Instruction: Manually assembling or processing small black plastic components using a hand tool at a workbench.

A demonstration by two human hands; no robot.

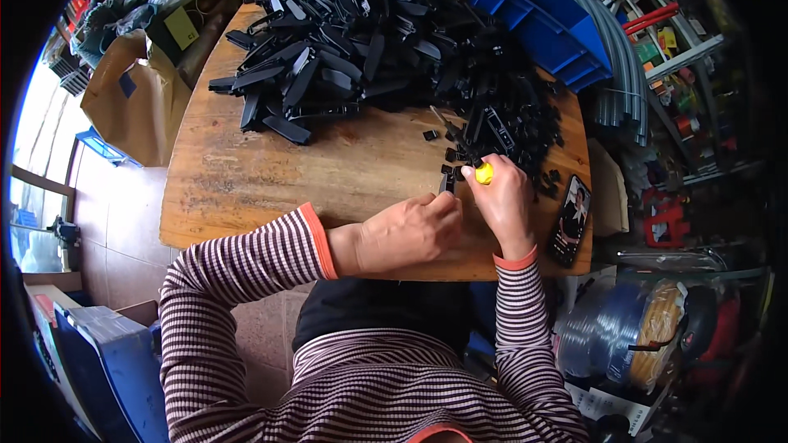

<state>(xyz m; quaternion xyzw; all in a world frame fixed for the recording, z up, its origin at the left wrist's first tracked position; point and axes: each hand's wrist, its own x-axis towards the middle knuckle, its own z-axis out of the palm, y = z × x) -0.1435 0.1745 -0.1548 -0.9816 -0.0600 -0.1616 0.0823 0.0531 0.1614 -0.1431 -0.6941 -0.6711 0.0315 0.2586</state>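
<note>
My left hand (410,231) is closed near the table's front edge, pinching a narrow black plastic piece (446,184) whose tip shows past the fingers. Just right of it, my right hand (502,198) grips a screwdriver with a yellow handle end (484,173). Its thin shaft points away from me, up and to the left, over the small parts. Several small black plastic blocks (451,155) lie beside the two hands. Beyond them, a large heap of long black plastic parts (328,57) runs into a pile of smaller black pieces (525,115) on the right.
The wooden table (238,164) has a rounded left side. A phone (569,221) with its screen lit lies at its right edge. Blue plastic bins (542,16) stand behind the heap. Brown paper bag (135,98) at left; coiled grey tubing (616,57) and wrapped spools (624,336) at right.
</note>
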